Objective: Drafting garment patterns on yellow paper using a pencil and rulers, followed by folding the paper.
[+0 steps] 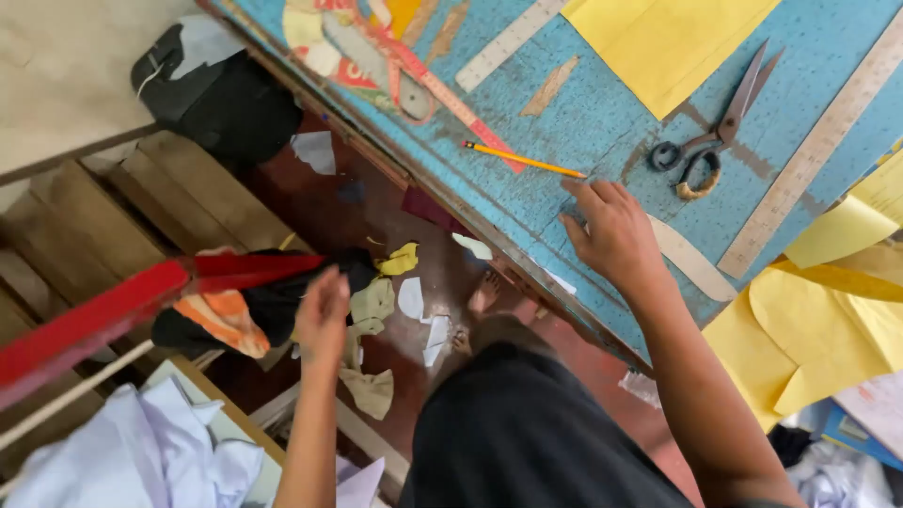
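Note:
My right hand [611, 230] lies flat on the blue worktable [602, 113] near its edge, fingers spread and holding nothing. Its fingertips sit just below the tip of a yellow pencil [522, 160], and a curved cream strip [691, 259] lies against its wrist side. My left hand [323, 315] is blurred, held out over the floor with nothing in it, right next to a heap of black and orange cloth [235, 315]. Black-handled scissors [715, 141] rest on the table beyond my right hand.
Wooden rulers [818, 141] [508, 42], a red measuring strip [451, 103] and yellow paper sheets [668, 38] [828, 320] lie on the table. A red bar [94, 320] crosses at the left above white cloth [141, 452]. Cloth scraps [376, 310] litter the dark red floor by my bare foot [484, 292].

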